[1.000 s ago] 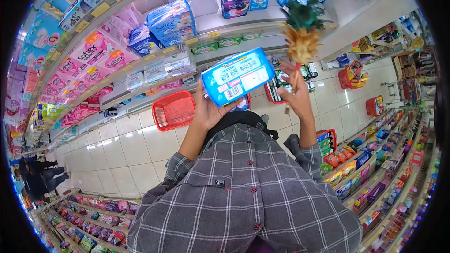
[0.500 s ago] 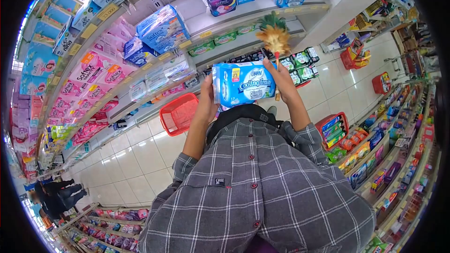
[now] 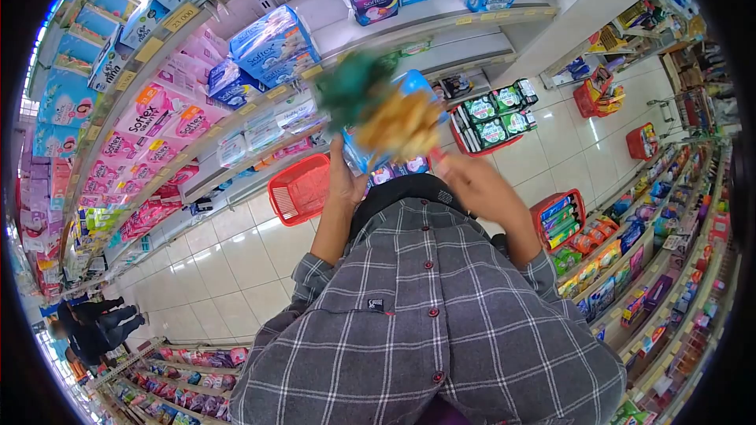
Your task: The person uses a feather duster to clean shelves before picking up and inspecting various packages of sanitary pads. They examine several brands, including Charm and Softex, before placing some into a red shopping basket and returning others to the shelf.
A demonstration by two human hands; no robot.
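Observation:
A feather duster (image 3: 403,122) with green and tan feathers, blurred by motion, sweeps across the front of a blue Charm pad pack (image 3: 357,154). My right hand (image 3: 482,189) is closed around the duster's handle at its red collar. At the pack's left end, my left hand (image 3: 344,179) grips it and keeps it up in front of my waist. The feathers cover most of the pack's face, leaving its top corner and left edge in sight.
Shelves (image 3: 472,63) of pad packs rise ahead and to the left. A red basket (image 3: 298,193) sits on the tiled floor, and another red basket (image 3: 492,138) holds green-and-black packs. More baskets and stocked shelves line the right. Two people (image 3: 98,327) are at far left.
The duster has swung left and down from beside the pack to across its face. My right hand has moved off the pack's right end, and the pack has tilted.

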